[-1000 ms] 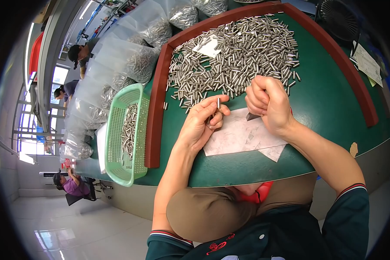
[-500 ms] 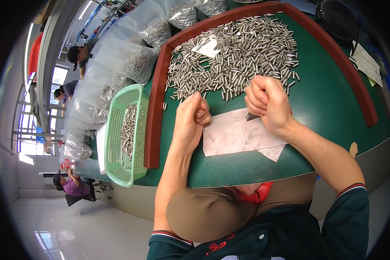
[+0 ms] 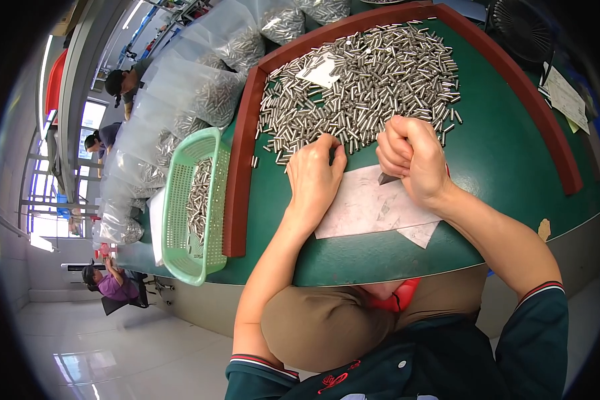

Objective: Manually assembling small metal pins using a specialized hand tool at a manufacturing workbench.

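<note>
Many short, shiny metal pins (image 3: 380,80) are spread in a heap on the green tabletop (image 3: 507,160). At the heap's near edge is my left hand (image 3: 315,175), back up, its thumb standing apart from the bent fingers. The fingertips are partly hidden among the pins, and I see nothing held in them. My right hand (image 3: 413,160) is closed in a fist over a pale, smudged sheet (image 3: 360,207). Below its curled fingers a dark, wedge-shaped piece (image 3: 387,179) sticks out; the rest of it is hidden in the fist.
A dark red wooden border (image 3: 239,180) runs around the heap. Left of it stands a green plastic basket (image 3: 169,220) with pins inside. Clear bags of pins (image 3: 213,93) line the far left. A black fan (image 3: 520,30) is at the back right. Several people work at the left.
My left hand has moved right and turned from a closed, thumb-up pose to back-up, its thumb now apart, at the pins. My right hand stays in place.
</note>
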A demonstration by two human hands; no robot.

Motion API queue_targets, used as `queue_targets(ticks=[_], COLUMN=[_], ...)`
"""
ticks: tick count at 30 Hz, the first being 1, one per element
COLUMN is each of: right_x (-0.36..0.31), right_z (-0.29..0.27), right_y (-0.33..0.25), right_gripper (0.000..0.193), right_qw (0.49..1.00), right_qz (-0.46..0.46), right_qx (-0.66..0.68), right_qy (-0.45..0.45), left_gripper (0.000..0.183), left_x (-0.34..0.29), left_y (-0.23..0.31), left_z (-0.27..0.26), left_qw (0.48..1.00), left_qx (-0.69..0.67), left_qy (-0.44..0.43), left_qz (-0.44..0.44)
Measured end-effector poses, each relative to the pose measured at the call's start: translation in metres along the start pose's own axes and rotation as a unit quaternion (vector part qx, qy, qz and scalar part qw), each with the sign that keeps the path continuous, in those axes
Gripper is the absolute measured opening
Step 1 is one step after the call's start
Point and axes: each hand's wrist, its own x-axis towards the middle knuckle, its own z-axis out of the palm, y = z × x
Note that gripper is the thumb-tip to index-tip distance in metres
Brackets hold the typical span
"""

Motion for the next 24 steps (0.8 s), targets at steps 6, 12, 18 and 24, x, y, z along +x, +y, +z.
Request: queue_targets(ticks=[6, 12, 18, 24], right_x=[0.001, 0.001, 0.001, 0.002], right_z=[0.0, 0.0, 0.001, -0.001], right_y=[0.001, 0.007, 0.004, 0.006], right_gripper=[0.035, 0.036, 0.038, 0.037], right_qw=[1.0, 0.999, 1.0, 0.999], right_qz=[-0.002, 0.004, 0.006, 0.004], right_qx=[0.024, 0.038, 0.022, 0.041], right_qy=[-0.018, -0.009, -0.009, -0.008], left_gripper=[0.013, 0.008, 0.006, 0.007], left_x=[0.004, 0.0, -0.009, -0.01], left_y=[0.004, 0.0, -0.015, -0.012], left_z=[-0.003, -0.016, -0.025, -0.022], left_qw=[0.998, 0.983, 0.484, 0.47], left_qx=[-0.033, -0.142, -0.792, -0.81], left_qy=[-0.034, 0.007, -0.103, -0.132], left_qz=[-0.05, -0.119, -0.357, -0.324])
